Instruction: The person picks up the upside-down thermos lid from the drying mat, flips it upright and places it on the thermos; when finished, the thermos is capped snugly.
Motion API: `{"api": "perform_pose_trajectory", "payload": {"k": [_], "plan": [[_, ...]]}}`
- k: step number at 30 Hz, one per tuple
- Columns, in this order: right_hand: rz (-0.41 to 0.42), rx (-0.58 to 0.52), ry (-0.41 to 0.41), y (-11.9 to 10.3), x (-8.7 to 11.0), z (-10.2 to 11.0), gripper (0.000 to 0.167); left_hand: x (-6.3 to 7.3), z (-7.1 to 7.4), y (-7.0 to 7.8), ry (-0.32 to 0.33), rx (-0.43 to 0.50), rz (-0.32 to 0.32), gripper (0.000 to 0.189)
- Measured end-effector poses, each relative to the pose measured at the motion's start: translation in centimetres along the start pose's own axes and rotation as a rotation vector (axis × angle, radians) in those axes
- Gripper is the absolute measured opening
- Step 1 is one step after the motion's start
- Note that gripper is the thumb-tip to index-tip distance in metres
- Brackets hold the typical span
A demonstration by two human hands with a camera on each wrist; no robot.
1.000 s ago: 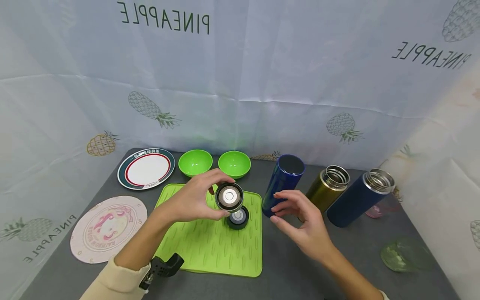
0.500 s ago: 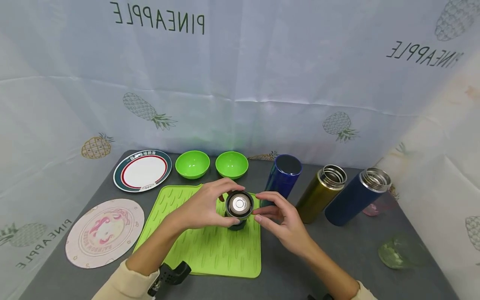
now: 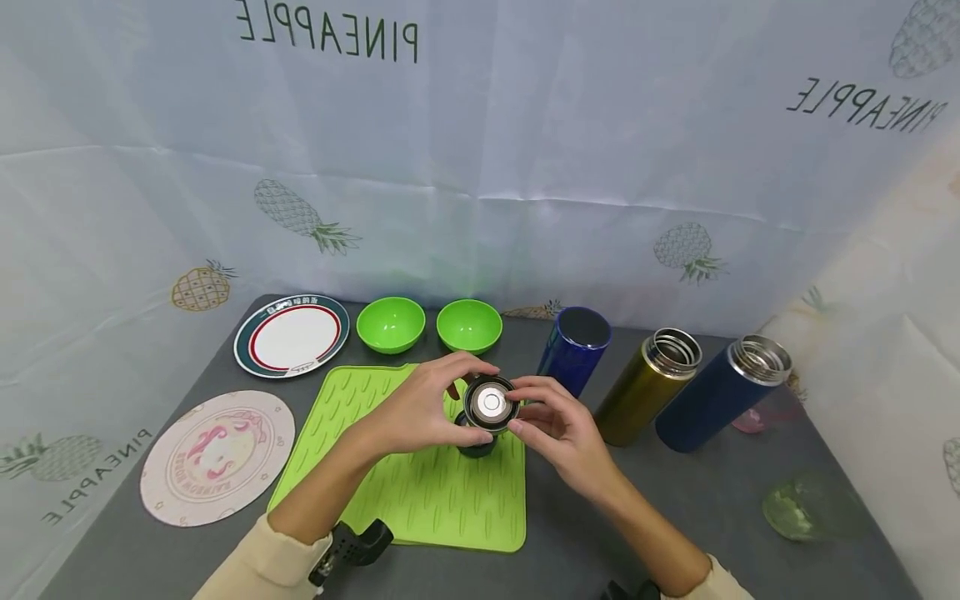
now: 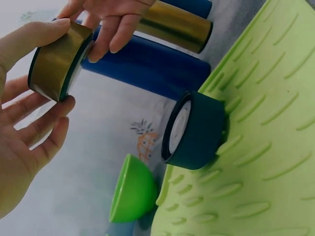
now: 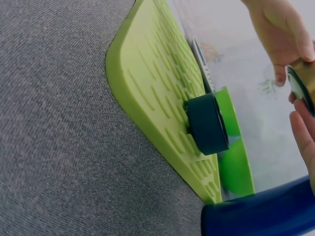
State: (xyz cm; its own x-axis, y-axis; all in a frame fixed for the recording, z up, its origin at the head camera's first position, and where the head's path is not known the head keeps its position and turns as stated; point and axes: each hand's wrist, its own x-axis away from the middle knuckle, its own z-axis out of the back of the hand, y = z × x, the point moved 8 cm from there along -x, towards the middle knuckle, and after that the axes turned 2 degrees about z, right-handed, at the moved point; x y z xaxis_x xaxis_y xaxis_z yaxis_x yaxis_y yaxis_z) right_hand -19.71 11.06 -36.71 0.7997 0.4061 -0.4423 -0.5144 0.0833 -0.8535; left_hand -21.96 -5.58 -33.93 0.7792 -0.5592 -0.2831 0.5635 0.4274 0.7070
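Observation:
My left hand (image 3: 420,410) grips a gold bottle lid (image 4: 61,61) above the green mat (image 3: 442,508), its thumb and fingers on opposite sides of the rim. The lid's dark rim and round silver inner disc face up in the head view. From the other side my right hand (image 3: 564,437) pinches the lid's edge with index finger and thumb. Below the held lid, a dark blue bottle lid (image 4: 202,132) rests on the mat, partly hidden in the head view. Its pale inside shows in the left wrist view.
Right of the mat stand a glossy blue bottle (image 3: 573,354), a gold bottle (image 3: 637,396) and a dark blue bottle (image 3: 708,404). Two green bowls (image 3: 392,325) and a plate (image 3: 292,333) are at the back. A pink round mat (image 3: 217,458) lies left, a clear glass (image 3: 795,508) right.
My left hand has carried the gold lid to the right, over the dark lid. My right hand has come in leftward from beside the blue bottle and now touches the gold lid.

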Motion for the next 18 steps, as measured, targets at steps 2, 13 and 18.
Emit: {"api": "perform_pose_trajectory", "payload": {"k": [2, 13, 18], "plan": [[-0.004, -0.009, 0.001, -0.04, -0.03, -0.01, 0.028, 0.05, 0.03, -0.18, -0.002, 0.012, 0.019, 0.064], [-0.002, -0.041, 0.038, -0.32, -0.08, 0.74, 0.029, 0.41, 0.39, -0.67, -0.014, 0.176, 0.029, 0.035], [0.001, -0.053, 0.043, -0.27, 0.04, 0.95, 0.029, 0.22, 0.15, -0.93, 0.005, 0.225, 0.052, 0.027]]}}
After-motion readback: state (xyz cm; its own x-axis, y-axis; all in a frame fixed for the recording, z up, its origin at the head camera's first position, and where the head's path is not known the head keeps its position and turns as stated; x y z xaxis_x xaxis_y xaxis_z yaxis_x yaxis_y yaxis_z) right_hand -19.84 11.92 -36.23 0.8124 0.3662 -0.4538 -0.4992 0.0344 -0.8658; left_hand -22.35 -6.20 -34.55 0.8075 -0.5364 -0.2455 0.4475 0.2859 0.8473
